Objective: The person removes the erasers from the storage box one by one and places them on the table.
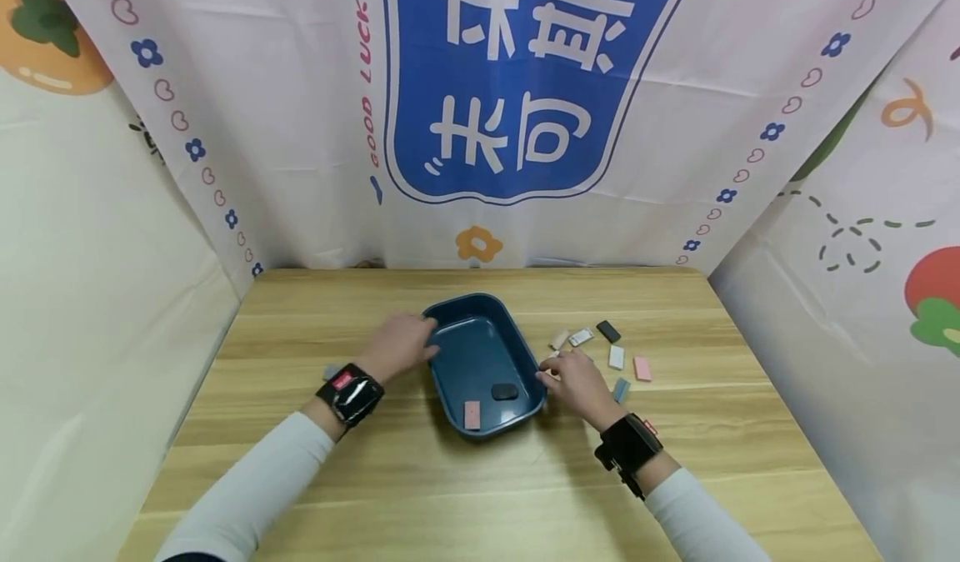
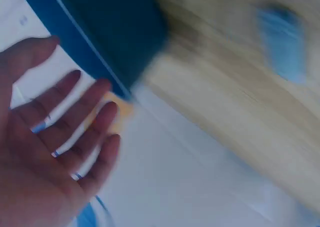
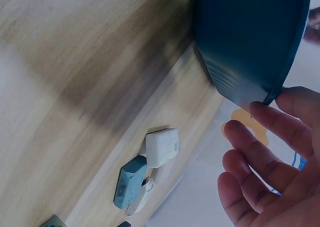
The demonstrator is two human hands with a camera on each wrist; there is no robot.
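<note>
A dark blue rectangular plastic bin sits mid-table, with a pink eraser-like block and a dark rounded block inside. At its left rim my left hand is spread; in the left wrist view its fingers are loosely extended beside the bin, and contact is unclear. My right hand is at the bin's right side. Seen from the right wrist, thumb and index finger pinch the rim's corner, while the other fingers curve loosely below.
Several small blocks like erasers lie right of the bin, among them a pink one, a black one, a white one and a blue one. Left of the bin, a blue-grey block lies partly behind the left wrist. A printed curtain hangs behind the table.
</note>
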